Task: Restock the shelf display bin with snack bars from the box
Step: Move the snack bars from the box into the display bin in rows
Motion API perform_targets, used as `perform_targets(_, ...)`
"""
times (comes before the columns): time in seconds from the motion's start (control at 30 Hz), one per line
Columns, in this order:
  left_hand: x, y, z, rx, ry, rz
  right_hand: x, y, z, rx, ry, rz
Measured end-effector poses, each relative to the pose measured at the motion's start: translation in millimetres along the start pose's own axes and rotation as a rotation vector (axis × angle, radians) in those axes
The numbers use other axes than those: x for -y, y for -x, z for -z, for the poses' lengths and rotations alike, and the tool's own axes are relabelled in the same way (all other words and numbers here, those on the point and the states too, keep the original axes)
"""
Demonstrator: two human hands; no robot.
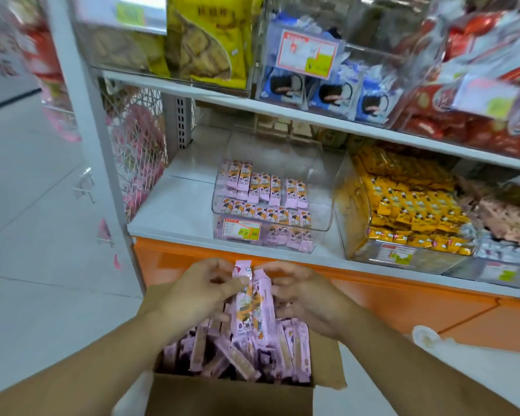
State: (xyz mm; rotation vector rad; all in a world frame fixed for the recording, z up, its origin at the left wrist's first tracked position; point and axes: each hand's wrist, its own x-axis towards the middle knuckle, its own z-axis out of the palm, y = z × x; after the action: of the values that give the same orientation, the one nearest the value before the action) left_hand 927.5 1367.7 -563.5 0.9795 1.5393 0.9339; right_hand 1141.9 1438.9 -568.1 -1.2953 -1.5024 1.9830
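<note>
Hands meet over the box: the left hand (pixel 204 288) and the right hand (pixel 305 295) both have their fingers curled round a small bunch of pink snack bars (pixel 254 304), pinching it from either side and holding it upright just above the open cardboard box (pixel 231 397). The box sits near the person, on the floor in front of the shelf, and is well stocked with more pink bars (pixel 240 352) lying in a loose heap, so plenty of stock remains to move. Farther off, on the white lower shelf (pixel 174 211), stands the clear display bin (pixel 272 205). It already holds pink bars in neat rows across its lower and front part, but the space behind and above those rows looks bare through the clear walls, so I judge the bin only partly filled. The bunch in hand has not yet reached the bin; it must be carried up and away to it and set in. Right of the bin is another clear bin of yellow packets (pixel 409 205), which appears full and is no part of this job.
</note>
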Motion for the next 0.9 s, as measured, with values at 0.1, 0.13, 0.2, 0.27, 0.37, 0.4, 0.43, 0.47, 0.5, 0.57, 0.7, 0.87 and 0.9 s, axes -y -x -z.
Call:
perform_targets(0.1, -37, 12, 4, 0.052, 0.080, -0.010, 30, 23, -13, -0.025, -0.040, 0.089)
perform_targets(0.13, -48, 16, 5, 0.063, 0.093, -0.020, 37, 30, -18, -0.042, -0.023, 0.128)
perform_targets(0.2, -65, 23, 8, 0.079, 0.110, -0.051, 50, 41, -26, -0.095, -0.016, 0.194)
perform_targets(0.27, -77, 30, 13, 0.085, 0.123, -0.068, 57, 47, -29, -0.137, -0.080, 0.228)
perform_targets(0.37, -81, 35, 15, 0.112, 0.118, -0.061, 66, 52, -27, -0.170, -0.130, 0.250)
perform_targets(0.4, -82, 35, 16, 0.111, 0.119, -0.055, 69, 52, -26, -0.187, -0.117, 0.257)
perform_targets(0.43, -83, 33, 16, 0.103, 0.124, -0.048, 72, 51, -25, -0.202, -0.098, 0.272)
perform_targets(0.47, -84, 32, 17, 0.095, 0.133, -0.037, 75, 49, -23, -0.212, -0.081, 0.290)
perform_targets(0.5, -85, 30, 18, 0.092, 0.148, -0.025, 77, 48, -21, -0.220, -0.065, 0.304)
perform_targets(0.57, -86, 27, 23, 0.100, 0.164, -0.011, 81, 46, -15, -0.246, -0.031, 0.323)
perform_targets(0.7, -85, 18, 32, 0.073, 0.154, -0.023, 90, 43, -1, -0.320, -0.042, 0.389)
perform_targets(0.87, -89, 13, 42, 0.088, 0.260, -0.028, 90, 44, 2, -0.377, -0.296, 0.428)
perform_targets(0.9, -89, 13, 42, 0.099, 0.296, -0.026, 86, 44, -3, -0.360, -0.304, 0.414)
